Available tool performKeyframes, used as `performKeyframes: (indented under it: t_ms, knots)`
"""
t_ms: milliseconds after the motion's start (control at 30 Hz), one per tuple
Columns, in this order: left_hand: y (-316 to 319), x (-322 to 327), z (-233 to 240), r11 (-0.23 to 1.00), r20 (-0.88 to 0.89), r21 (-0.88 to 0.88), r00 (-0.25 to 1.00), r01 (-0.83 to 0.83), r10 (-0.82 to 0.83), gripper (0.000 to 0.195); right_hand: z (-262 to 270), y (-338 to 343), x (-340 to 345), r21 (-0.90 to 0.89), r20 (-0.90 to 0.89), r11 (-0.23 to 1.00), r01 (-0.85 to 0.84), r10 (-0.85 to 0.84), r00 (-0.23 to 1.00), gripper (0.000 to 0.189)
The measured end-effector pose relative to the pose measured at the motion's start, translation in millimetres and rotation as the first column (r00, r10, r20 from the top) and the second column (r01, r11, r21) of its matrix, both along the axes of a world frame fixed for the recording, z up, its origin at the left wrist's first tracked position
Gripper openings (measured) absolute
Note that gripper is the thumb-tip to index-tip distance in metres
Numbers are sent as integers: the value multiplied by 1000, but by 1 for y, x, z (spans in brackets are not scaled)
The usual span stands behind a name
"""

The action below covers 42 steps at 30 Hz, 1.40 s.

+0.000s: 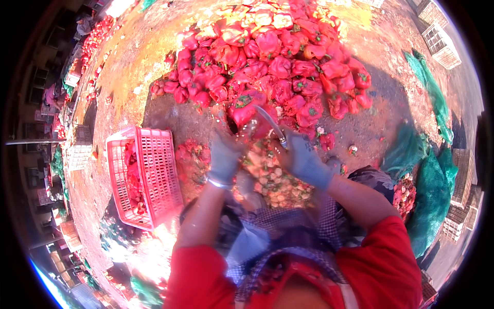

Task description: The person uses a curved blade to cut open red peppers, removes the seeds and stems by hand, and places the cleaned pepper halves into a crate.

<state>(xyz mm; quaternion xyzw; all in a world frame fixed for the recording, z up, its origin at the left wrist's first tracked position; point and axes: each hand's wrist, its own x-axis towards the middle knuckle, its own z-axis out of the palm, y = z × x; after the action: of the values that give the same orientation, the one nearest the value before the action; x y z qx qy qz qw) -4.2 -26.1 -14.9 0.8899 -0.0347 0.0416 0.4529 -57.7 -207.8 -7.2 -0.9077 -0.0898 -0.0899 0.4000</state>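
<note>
My left hand (224, 156), in a grey-blue work glove, is at the lower left of a large red bell pepper (247, 110) and appears to grip it. Motion blur hides the fingertips. The pepper's green stem end faces up. In my right hand (303, 156), also gloved, is a knife with a curved metal blade (270, 120); the blade arches up and left to the pepper's right side. Small pale specks, apparently seeds, show between the hands. Below them lies a heap of pale pepper cores (276, 181) with green bits.
A big pile of red bell peppers (279, 65) spreads ahead. To the left, a tilted pink plastic crate (160, 174) holds red pepper pieces (134, 181). Green netting (428, 201) lies right, near stacked crates (461, 177). Another person (83, 27) is at the far upper left.
</note>
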Motion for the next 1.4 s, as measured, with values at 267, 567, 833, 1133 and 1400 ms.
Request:
performKeyframes:
  t_ms: [267, 567, 833, 1133, 1400]
  knots:
    - [-5, 4, 14, 997, 66, 65, 997, 41, -45, 47, 0, -13, 6, 56, -55, 997, -50, 53, 997, 21]
    - [15, 20, 39, 993, 266, -106, 964, 54, -24, 51, -26, -36, -5, -250, -242, 945, -209, 148, 959, 25]
    - [7, 8, 30, 957, 86, -229, 983, 181, -165, 49, 18, -26, 31, 114, -102, 993, 44, -32, 994, 43]
    - [-10, -10, 13, 917, -88, -198, 926, 346, -368, 47, 42, -35, 23, 1, -112, 998, -66, 65, 992, 49]
    - [-12, -18, 12, 888, -197, -388, 919, 246, -341, 47, 24, -33, 24, -33, -56, 998, -47, 45, 997, 48]
